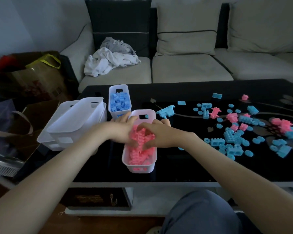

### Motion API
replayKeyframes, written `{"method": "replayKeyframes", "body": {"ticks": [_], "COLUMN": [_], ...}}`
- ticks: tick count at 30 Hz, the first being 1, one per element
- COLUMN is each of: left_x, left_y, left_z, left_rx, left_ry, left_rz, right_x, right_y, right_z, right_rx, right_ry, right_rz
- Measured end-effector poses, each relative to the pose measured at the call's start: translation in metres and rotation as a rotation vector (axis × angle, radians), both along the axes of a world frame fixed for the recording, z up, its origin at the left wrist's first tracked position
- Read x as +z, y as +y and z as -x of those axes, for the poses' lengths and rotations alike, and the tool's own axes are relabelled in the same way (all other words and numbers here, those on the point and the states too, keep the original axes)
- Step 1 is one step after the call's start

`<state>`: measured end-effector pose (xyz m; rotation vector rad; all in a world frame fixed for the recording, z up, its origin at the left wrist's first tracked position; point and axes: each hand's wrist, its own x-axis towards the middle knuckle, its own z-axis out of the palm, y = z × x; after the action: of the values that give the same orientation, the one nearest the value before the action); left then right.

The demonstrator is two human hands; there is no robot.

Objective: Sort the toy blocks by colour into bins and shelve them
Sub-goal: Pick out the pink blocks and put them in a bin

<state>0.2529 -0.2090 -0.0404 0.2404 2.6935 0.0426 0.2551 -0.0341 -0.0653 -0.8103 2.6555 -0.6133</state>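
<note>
Hands: left hand (123,132) and right hand (159,135) curled together round pink blocks (140,135) | place: clump sat in pink bin (139,168) on table (176,166) | handling: judged light, stiff, slippery, loose; best scooped from beneath

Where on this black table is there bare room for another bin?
Bare: the near strip of the table, between the pink bin and the loose blocks; the far strip by the sofa, right of the blue bin. Crowded: the right half with blocks, the left end with white bins.
</note>
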Motion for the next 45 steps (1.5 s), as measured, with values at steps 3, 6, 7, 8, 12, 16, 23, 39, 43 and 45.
{"method": "replayKeyframes", "body": {"ticks": [3, 6, 7, 8, 12, 16, 23, 39, 43, 45], "left_x": [0.019, 0.017, 0.011, 0.006, -0.016, -0.041, -0.070, -0.065, -0.036, -0.017], "left_y": [0.019, 0.061, 0.079, 0.099, 0.170, 0.227, 0.275, 0.313, 0.281, 0.250], "left_z": [0.017, 0.035, 0.041, 0.046, 0.066, 0.084, 0.127, 0.120, 0.109, 0.101], "left_rx": [-0.048, -0.112, -0.138, -0.166, -0.273, -0.427, -0.353, -0.190, -0.110, -0.054], "left_ry": [0.032, 0.295, 0.394, 0.458, 0.445, 0.398, 0.396, 0.376, 0.311, 0.269], "left_rz": [-0.009, -0.222, -0.301, -0.357, -0.426, -0.320, -0.324, -0.333, -0.517, -0.598], "right_x": [-0.002, 0.005, 0.008, 0.012, 0.005, -0.027, -0.058, -0.022, -0.004, 0.006], "right_y": [0.018, 0.042, 0.053, 0.067, 0.148, 0.234, 0.263, 0.244, 0.216, 0.194], "right_z": [0.004, 0.014, 0.019, 0.025, 0.050, 0.068, 0.100, 0.077, 0.059, 0.053], "right_rx": [0.018, -0.090, -0.158, -0.233, -0.523, -0.823, -0.666, -0.856, -0.809, -0.734], "right_ry": [0.105, 0.076, 0.049, 0.044, 0.107, 0.191, 0.240, 0.151, 0.032, 0.004], "right_rz": [0.085, 0.331, 0.429, 0.483, 0.294, 0.052, -0.366, 0.571, 0.726, 0.774]}}
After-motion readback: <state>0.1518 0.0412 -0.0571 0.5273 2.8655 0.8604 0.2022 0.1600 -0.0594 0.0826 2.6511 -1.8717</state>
